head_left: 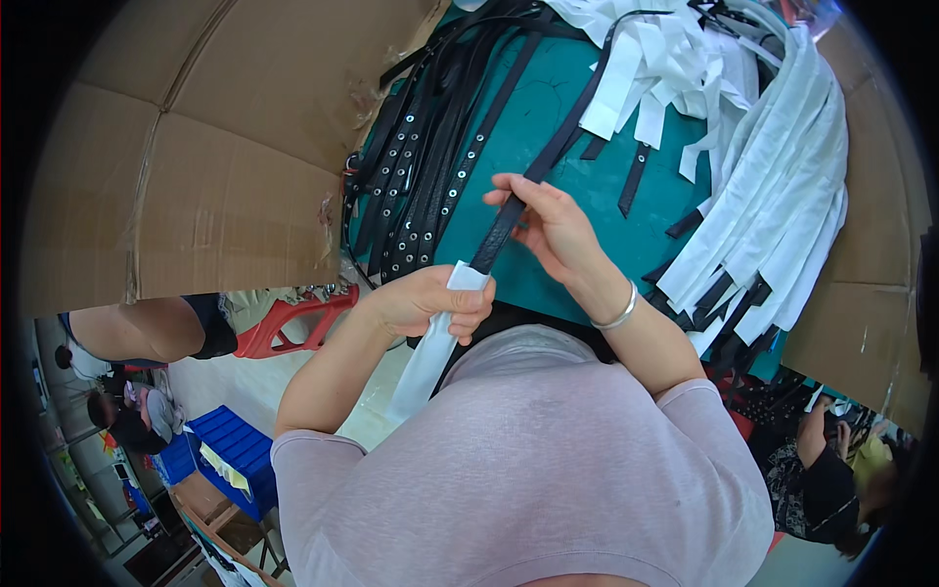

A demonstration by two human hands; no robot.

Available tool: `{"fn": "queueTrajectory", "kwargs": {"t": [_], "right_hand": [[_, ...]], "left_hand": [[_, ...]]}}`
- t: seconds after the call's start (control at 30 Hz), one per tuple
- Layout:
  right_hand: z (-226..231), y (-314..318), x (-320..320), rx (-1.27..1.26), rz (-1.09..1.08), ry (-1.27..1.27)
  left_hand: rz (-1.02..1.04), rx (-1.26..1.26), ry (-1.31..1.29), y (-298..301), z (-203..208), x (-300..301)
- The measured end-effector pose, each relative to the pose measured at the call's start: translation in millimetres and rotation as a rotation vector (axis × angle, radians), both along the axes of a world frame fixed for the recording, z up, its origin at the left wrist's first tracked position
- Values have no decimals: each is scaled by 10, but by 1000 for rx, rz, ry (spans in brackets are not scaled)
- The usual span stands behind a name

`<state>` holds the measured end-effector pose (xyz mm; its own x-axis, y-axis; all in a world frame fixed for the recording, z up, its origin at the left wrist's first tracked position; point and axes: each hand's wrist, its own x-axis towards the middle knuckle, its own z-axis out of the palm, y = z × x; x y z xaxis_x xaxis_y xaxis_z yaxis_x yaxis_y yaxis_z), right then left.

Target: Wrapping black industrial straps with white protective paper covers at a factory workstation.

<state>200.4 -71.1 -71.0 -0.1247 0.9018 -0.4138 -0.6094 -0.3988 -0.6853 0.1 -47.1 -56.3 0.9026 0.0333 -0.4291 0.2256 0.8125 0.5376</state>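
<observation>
Lilac shirt (528, 470) nearest; L hand (435, 301) grips white sleeve (416, 372) round black strap (497, 238), R hand (558, 227) loosely pinches strap. Prob. light, bendy; best held across width.

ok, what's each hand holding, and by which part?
Left grip: white sleeve, near its upper end, where the black strap meets it. Right grip: that strap, partway along, beyond the sleeve.

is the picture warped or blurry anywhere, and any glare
Head view: fisheye bends the creases of the cardboard and leaves the corners black; left hand, right hand and strap look fairly sharp; the bracelet shines; the person at lower right looks softer.
</observation>
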Motion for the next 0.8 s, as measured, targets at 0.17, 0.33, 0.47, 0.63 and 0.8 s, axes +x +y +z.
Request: {"fn": "queueTrajectory", "kwargs": {"t": [0.17,0.33,0.47,0.63,0.8], "right_hand": [[-1,-192,-151,227,311,-238],[87,88,156,31,-101,-36],[90,-121,-49,240,84,-143],[283,6,168,172,-30,11],[172,-75,71,316,-8,-369]], "left_hand": [[18,26,-19,107,-16,48],[-7,41,-15,142,-44,82],[-38,33,-30,195,-59,157],[-64,60,-86,240,-116,232],[-65,72,-76,250,-115,239]]}}
